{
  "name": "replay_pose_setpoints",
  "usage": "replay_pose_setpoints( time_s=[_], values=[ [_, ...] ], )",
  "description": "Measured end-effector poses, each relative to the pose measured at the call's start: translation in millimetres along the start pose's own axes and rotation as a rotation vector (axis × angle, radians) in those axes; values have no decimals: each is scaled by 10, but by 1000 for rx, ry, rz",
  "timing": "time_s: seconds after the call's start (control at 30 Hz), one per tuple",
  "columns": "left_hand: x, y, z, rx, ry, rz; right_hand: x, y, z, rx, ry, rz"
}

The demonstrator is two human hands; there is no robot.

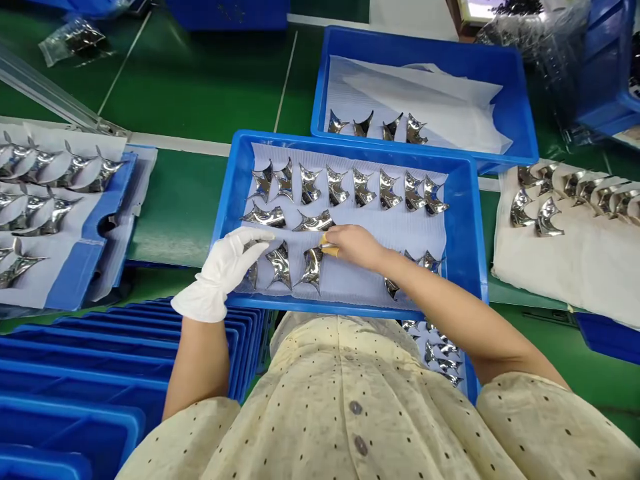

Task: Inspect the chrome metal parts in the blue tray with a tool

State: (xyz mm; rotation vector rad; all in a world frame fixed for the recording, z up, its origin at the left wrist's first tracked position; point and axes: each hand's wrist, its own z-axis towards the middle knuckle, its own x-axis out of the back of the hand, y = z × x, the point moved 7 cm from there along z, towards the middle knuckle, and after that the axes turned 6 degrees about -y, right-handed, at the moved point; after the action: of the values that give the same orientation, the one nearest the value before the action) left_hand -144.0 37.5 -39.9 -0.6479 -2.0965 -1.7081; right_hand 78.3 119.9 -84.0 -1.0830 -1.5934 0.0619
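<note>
yellow object (329, 248): partly hidden by right hand (354, 246) | kind unclear

The blue plastic tray (450, 233) is lined with white paper (345, 227) under mirror-silver metal pieces (280, 265); the left hand (225, 267) wears a white glove (210, 287); the counter (180, 207) is green; the cream shirt (350, 400) has dark dots.

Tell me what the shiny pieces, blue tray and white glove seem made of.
The pieces look like polished metal, given their mirror reflections. The tray looks like moulded plastic, smooth and glossy. The glove looks like matte cloth, weave unclear.
</note>
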Motion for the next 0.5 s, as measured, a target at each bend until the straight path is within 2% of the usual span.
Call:
replay_pose_setpoints(
  time_s=[0.07,0.13,0.23,0.33,0.4,0.43,0.5],
  values=[
    [-108,35,2,-56,-77,-69,113,137,-151,13,106,309],
    [-296,143,22,-112,-210,-194,144,263,-322,9,158,718],
    [-577,413,84,-161,-339,-373,-36,276,-539,-62,54,1262],
    [-767,740,163,-210,-345,-418,-283,93,-690,-121,-124,1553],
    [-847,923,193,-228,-318,-401,-389,-15,-753,-131,-170,1649],
    [-859,986,203,-224,-269,-373,-411,-33,-775,-137,-138,1678],
    [-841,1062,202,-204,-117,-267,-385,32,-819,-165,73,1680]
  ],
)
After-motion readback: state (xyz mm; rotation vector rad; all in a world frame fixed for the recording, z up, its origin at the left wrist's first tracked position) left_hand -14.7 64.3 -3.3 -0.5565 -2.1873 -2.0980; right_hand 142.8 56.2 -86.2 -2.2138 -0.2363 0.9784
